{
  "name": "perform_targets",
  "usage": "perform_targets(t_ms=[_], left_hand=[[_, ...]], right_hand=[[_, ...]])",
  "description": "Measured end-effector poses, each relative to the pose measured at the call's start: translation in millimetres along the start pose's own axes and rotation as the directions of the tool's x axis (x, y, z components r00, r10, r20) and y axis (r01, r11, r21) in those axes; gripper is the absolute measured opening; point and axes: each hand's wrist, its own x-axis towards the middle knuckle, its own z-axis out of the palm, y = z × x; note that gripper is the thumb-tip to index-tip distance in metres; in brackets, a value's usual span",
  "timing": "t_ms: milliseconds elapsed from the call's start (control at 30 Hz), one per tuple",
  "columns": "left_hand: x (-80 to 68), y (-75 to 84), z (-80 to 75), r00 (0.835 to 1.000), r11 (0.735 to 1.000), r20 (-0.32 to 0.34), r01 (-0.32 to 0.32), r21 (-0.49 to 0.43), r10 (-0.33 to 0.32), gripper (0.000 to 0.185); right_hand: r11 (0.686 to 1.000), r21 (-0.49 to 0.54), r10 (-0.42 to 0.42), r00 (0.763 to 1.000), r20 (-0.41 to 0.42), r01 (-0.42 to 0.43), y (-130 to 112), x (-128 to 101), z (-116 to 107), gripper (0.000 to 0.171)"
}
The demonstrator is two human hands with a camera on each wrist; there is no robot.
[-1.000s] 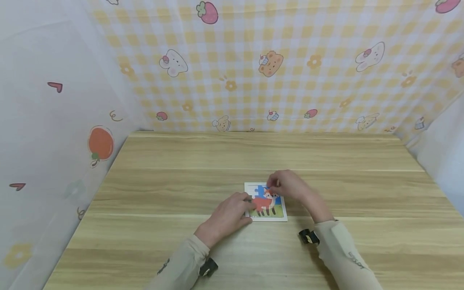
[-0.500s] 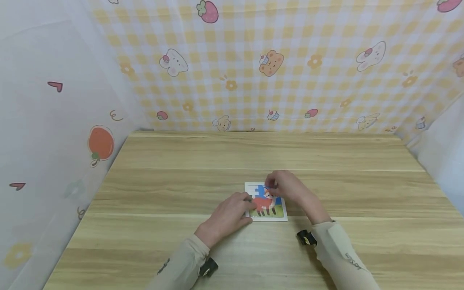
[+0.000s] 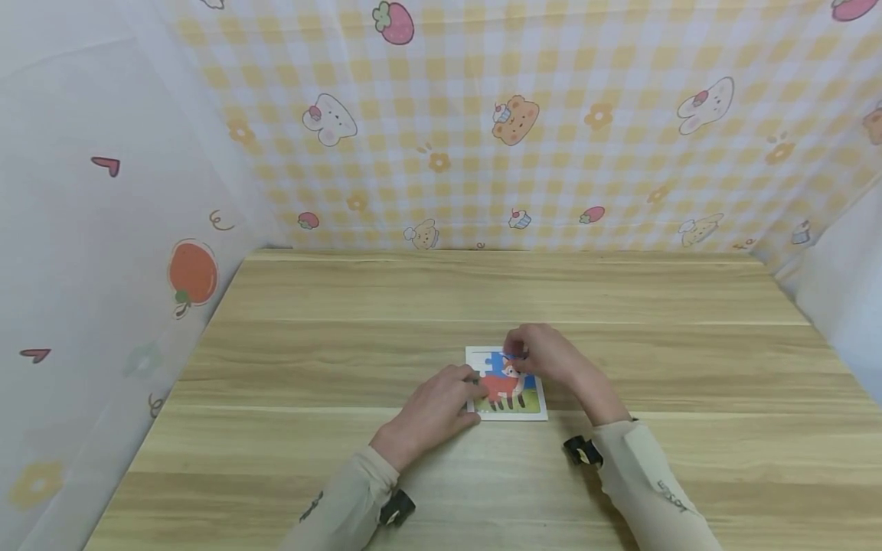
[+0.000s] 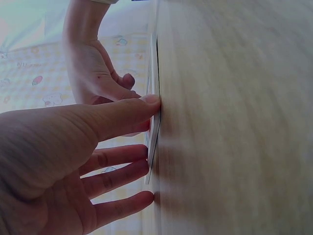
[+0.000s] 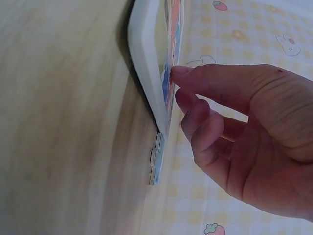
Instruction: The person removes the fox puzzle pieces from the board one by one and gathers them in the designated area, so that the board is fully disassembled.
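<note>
A small square jigsaw puzzle (image 3: pixel 508 416) with a white frame and a fox picture lies flat on the table. White backing shows at its upper left, in a gap shaped for a piece. My left hand (image 3: pixel 432 409) rests along the puzzle's left side, fingers extended; in the left wrist view its thumb (image 4: pixel 151 99) touches the frame's edge. My right hand (image 3: pixel 547 352) reaches over the top edge, thumb and curled fingers pinching a puzzle piece near the fox's head. The fingers mostly hide that piece.
The right wrist view shows a loose puzzle piece (image 5: pixel 155 159) on the table just past the frame. The wooden table (image 3: pixel 344 329) ends at a yellow checked cloth (image 3: pixel 455 191) behind and a white cloth (image 3: pixel 89 268) on the left.
My right hand has shifted slightly left along the puzzle's top, covering more of the fox's head, then held still. The left hand and frame have stayed in place.
</note>
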Motion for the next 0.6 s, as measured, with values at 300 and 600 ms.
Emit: perform_targets(t_ms=[300,600], left_hand=[[0.2,0.2,0.1,1.0,1.0,0.0,0.004,-0.006,-0.004,0.03],[-0.1,0.4,-0.3,1.0,1.0,-0.004,0.001,-0.004,-0.001,0.03]], right_hand=[[0.998,-0.016,-0.052,0.999,-0.001,0.052,2.2,1.1,0.0,0.017],[0.995,0.067,-0.068,0.998,-0.006,0.069,5.1,0.7,-0.1,0.02]])
